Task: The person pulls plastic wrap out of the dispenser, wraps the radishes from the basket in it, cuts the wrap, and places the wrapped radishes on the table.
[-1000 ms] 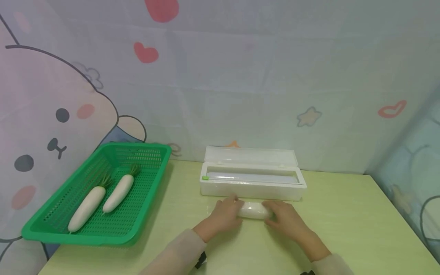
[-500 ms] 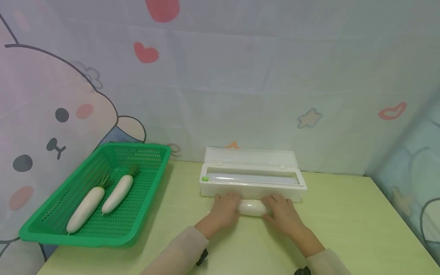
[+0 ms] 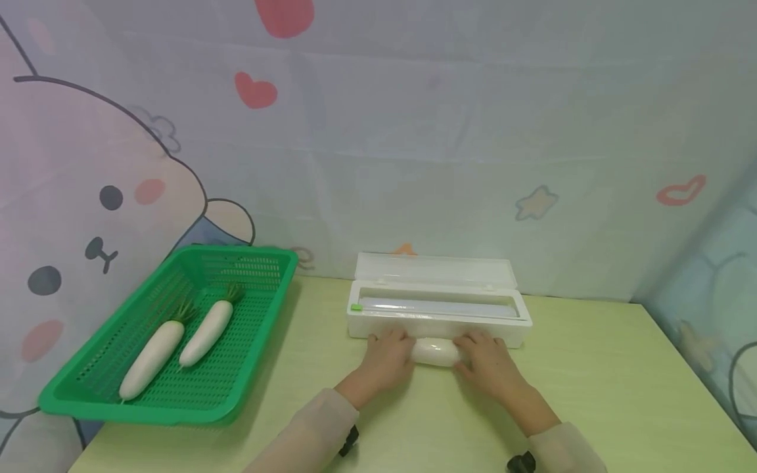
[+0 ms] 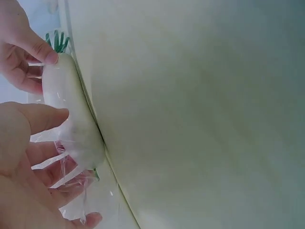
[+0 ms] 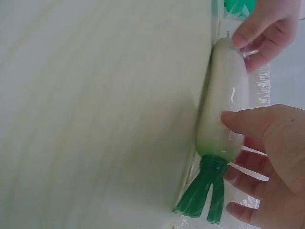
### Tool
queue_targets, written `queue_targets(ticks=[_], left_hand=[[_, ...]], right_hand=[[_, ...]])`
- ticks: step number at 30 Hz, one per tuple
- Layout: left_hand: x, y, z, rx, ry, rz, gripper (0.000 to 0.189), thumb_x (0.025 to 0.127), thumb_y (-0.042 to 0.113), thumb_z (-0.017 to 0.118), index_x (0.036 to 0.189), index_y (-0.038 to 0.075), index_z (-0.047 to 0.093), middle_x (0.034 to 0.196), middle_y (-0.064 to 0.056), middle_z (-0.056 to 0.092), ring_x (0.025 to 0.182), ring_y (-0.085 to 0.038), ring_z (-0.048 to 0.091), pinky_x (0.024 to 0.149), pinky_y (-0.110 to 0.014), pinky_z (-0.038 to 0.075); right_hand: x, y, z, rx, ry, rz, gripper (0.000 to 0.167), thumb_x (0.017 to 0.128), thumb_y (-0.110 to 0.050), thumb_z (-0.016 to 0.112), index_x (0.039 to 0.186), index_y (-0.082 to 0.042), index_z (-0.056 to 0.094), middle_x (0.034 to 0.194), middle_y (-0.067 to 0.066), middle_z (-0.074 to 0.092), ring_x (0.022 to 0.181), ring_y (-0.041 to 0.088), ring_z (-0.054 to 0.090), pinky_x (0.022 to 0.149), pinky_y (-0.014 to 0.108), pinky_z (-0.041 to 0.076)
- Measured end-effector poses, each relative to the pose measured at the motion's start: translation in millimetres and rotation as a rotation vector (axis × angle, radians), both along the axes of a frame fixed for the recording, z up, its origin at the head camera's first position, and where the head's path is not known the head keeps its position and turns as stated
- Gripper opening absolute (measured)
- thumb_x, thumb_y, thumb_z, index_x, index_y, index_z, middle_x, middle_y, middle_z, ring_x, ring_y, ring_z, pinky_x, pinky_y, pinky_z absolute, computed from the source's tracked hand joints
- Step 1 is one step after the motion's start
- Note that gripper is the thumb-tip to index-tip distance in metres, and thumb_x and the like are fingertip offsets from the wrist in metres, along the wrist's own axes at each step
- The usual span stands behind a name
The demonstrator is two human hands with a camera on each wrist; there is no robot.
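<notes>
A white radish [image 3: 435,353] with clear cling film around it lies crosswise on the table, right before a white cling film dispenser [image 3: 437,326]. My left hand [image 3: 387,360] holds its left, tapered end, thumb on the near side and fingers beyond it. At the other end my right hand [image 3: 486,360] grips it the same way, close to the green stalks [image 5: 209,191] seen in the right wrist view. Loose film [image 4: 81,186] drapes over the left fingers in the left wrist view. The hands cover both ends in the head view.
The dispenser's lid [image 3: 434,270] stands raised at the back, and a green slider [image 3: 356,307] sits at its left. Left on the table is a green basket [image 3: 269,328] with two white radishes [image 3: 152,360]. A patterned cloth [image 3: 402,131] hangs behind.
Both hands have moved the radish slightly forward, closer to the dispenser's front. The fingers now reach the dispenser's front in the head view. Basket and dispenser keep their places.
</notes>
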State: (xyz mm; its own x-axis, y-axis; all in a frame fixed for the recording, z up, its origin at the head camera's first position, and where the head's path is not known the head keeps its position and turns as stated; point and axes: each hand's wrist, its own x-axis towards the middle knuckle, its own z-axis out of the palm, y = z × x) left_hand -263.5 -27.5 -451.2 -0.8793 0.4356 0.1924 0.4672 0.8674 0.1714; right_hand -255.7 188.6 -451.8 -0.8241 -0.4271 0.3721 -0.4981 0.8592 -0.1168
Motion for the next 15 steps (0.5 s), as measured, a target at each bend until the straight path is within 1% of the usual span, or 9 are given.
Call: queue_targets(ticks=[2,7,10,15], left_hand=[[1.6,-2.6,1.3,0.008,-0.008,-0.007,0.026,0.087,0.019,0.066,0.110,0.009,0.067,0.109,-0.004,0.059,0.104,-0.023,0.054,0.087,-0.055,0.042],[5.6,-8.1,4.4,0.030,-0.009,-0.015,0.035,0.086,0.019,0.066,0.119,0.007,0.064,0.118,-0.007,0.063,0.111,-0.026,0.056,0.089,-0.051,0.042],[6.8,-11.0,4.6,0.044,0.007,-0.016,0.037,0.086,0.020,0.066,0.121,0.008,0.064,0.119,-0.006,0.065,0.112,-0.026,0.057,0.090,-0.050,0.043],[7.8,-17.2,3.3,0.069,0.021,-0.014,0.035,0.086,0.022,0.067,0.119,0.010,0.066,0.116,-0.004,0.066,0.108,-0.025,0.059,0.087,-0.046,0.043]], right_hand=[[0.9,-0.3,2.6,0.005,-0.004,0.006,0.036,0.079,-0.018,0.077,0.109,-0.003,0.067,0.105,0.011,0.063,0.101,0.031,0.059,0.076,0.049,0.045],[3.9,-1.0,8.3,0.020,-0.001,0.001,0.035,0.078,-0.018,0.078,0.109,-0.005,0.067,0.105,0.011,0.064,0.100,0.032,0.059,0.075,0.049,0.045],[4.9,-3.7,10.9,0.036,0.003,0.000,0.034,0.078,-0.019,0.078,0.108,-0.006,0.066,0.104,0.010,0.064,0.100,0.031,0.059,0.075,0.049,0.046],[5.5,-11.8,16.2,0.044,0.002,0.026,0.033,0.079,-0.021,0.078,0.106,-0.007,0.067,0.105,0.009,0.064,0.100,0.030,0.059,0.076,0.049,0.047]])
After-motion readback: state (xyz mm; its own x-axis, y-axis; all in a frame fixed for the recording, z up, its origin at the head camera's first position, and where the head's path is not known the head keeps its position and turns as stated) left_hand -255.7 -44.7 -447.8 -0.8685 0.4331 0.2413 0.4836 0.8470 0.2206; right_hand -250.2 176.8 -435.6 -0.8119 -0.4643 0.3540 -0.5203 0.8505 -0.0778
